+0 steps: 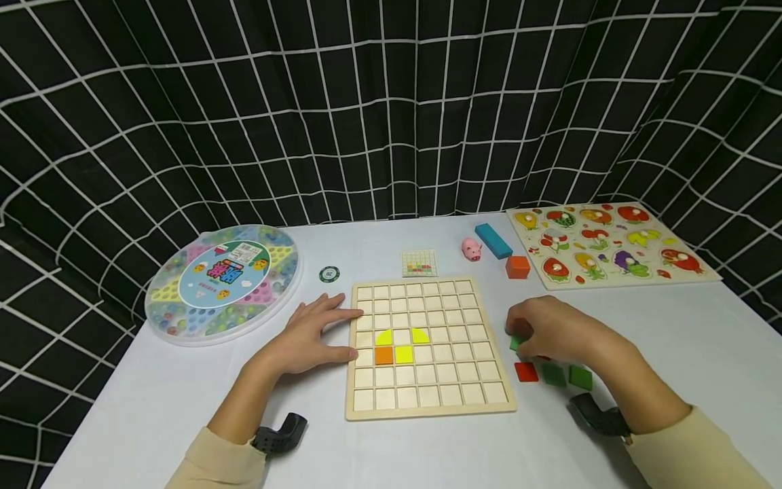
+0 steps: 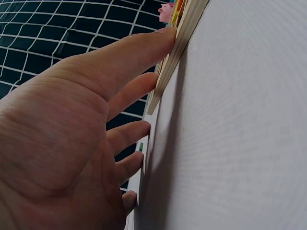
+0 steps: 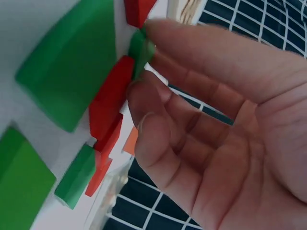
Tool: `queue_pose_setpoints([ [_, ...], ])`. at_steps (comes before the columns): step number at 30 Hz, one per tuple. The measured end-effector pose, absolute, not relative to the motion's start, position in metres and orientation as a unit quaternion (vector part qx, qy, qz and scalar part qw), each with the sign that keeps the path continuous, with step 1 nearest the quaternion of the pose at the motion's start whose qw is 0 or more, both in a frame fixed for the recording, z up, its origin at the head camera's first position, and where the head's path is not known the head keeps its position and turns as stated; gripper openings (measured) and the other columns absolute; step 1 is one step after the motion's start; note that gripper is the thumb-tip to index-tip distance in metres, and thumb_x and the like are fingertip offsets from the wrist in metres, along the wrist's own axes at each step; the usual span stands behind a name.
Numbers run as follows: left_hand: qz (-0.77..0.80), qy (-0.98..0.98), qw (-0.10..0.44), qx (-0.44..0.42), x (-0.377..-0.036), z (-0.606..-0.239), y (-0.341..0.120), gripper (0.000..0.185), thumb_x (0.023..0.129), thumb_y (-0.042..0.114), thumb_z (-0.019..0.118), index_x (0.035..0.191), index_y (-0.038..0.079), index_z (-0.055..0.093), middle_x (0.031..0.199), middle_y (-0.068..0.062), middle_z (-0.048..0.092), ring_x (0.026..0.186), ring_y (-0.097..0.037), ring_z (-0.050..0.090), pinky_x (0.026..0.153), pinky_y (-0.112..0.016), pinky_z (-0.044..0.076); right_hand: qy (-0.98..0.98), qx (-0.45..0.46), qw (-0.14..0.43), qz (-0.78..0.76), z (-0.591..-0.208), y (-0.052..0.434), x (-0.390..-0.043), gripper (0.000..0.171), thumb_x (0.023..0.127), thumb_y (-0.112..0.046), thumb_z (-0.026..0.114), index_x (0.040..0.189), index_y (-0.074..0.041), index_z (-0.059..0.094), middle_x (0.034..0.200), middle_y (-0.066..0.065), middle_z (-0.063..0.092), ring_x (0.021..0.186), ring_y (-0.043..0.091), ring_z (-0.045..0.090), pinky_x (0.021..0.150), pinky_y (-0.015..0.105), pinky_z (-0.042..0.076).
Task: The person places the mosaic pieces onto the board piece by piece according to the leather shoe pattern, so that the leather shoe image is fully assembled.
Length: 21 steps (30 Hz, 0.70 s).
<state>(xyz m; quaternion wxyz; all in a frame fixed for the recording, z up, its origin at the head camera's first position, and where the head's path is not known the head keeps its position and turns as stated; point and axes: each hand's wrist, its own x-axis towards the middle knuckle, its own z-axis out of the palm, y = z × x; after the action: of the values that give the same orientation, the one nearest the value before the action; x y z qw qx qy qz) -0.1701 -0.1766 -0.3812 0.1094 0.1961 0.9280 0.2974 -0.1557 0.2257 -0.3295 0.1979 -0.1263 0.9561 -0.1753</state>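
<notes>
A wooden grid board (image 1: 431, 403) lies in the middle of the table. Two yellow rounded tiles (image 1: 420, 336), an orange square tile (image 1: 383, 355) and a yellow square tile (image 1: 404, 354) sit in its cells. My left hand (image 1: 310, 337) touches the board's left edge with thumb and index fingertip, fingers extended. Right of the board, my right hand (image 1: 552, 331) pinches a small green tile (image 3: 138, 50) between thumb and fingers; its shape is partly hidden. Around that hand lie a red tile (image 1: 526, 371), green tiles (image 1: 580, 377) and more red tiles (image 3: 111, 103).
Behind the board are a small pattern card (image 1: 419, 263), a pink pig figure (image 1: 471, 248), a blue block (image 1: 493, 240) and an orange cube (image 1: 517, 267). A fruit puzzle board (image 1: 611, 244) lies back right. Left are a round game box (image 1: 222, 278) and a chip (image 1: 329, 274).
</notes>
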Motion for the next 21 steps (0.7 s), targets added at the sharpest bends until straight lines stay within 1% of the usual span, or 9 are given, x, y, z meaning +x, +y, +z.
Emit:
queue_pose_setpoints([
  [4,0.293,0.929,0.109,0.197,-0.171,-0.382,-0.177,0.067,0.083,0.044,0.082,0.145,0.028,0.061,0.168,-0.013,0.035,0.16,-0.04,0.015,0.128,-0.066,0.001,0.958,-0.144,0.182,-0.17,-0.331,0.224,-0.156,0.023,0.079,-0.012,0.087,0.095,-0.013,0.071,0.085,0.001,0.063,0.084,0.02,0.055,0.072,0.034,0.054],
  [7,0.289,0.93,0.11,0.196,-0.171,-0.383,-0.177,0.067,0.083,0.044,0.082,0.145,0.029,0.061,0.167,-0.012,0.036,0.16,-0.04,0.015,0.128,-0.065,0.002,0.951,-0.144,0.192,-0.197,-0.332,0.226,-0.157,0.024,0.079,-0.01,0.087,0.093,-0.014,0.068,0.084,0.001,0.061,0.083,0.019,0.055,0.068,0.031,0.051],
  [9,0.289,0.931,0.111,0.195,-0.172,-0.383,-0.177,0.067,0.083,0.045,0.082,0.145,0.029,0.061,0.167,-0.012,0.036,0.16,-0.04,0.015,0.128,-0.065,0.002,0.941,-0.142,0.203,-0.229,-0.332,0.228,-0.158,0.022,0.081,-0.009,0.085,0.093,-0.014,0.068,0.083,0.002,0.061,0.082,0.019,0.055,0.066,0.03,0.052],
  [12,0.29,0.93,0.111,0.195,-0.172,-0.383,-0.176,0.067,0.083,0.045,0.082,0.145,0.029,0.061,0.168,-0.012,0.035,0.16,-0.04,0.015,0.128,-0.065,0.001,0.927,-0.149,0.208,-0.273,-0.332,0.232,-0.161,0.017,0.084,-0.009,0.083,0.093,-0.013,0.07,0.082,0.002,0.06,0.081,0.02,0.055,0.063,0.029,0.051],
  [17,0.293,0.928,0.112,0.199,-0.172,-0.383,-0.176,0.067,0.083,0.044,0.082,0.145,0.029,0.061,0.168,-0.012,0.035,0.16,-0.039,0.015,0.127,-0.066,0.001,0.907,-0.174,0.2,-0.327,-0.325,0.233,-0.166,0.01,0.089,-0.011,0.079,0.096,-0.013,0.072,0.08,0.002,0.059,0.078,0.02,0.055,0.062,0.026,0.049],
  [21,0.295,0.929,0.111,0.196,-0.171,-0.382,-0.176,0.066,0.083,0.042,0.082,0.144,0.028,0.062,0.167,-0.012,0.036,0.16,-0.04,0.015,0.127,-0.066,0.002,0.891,-0.189,0.2,-0.362,-0.317,0.224,-0.168,0.012,0.09,-0.011,0.077,0.1,-0.009,0.072,0.079,0.004,0.06,0.073,0.022,0.059,0.063,0.028,0.053],
])
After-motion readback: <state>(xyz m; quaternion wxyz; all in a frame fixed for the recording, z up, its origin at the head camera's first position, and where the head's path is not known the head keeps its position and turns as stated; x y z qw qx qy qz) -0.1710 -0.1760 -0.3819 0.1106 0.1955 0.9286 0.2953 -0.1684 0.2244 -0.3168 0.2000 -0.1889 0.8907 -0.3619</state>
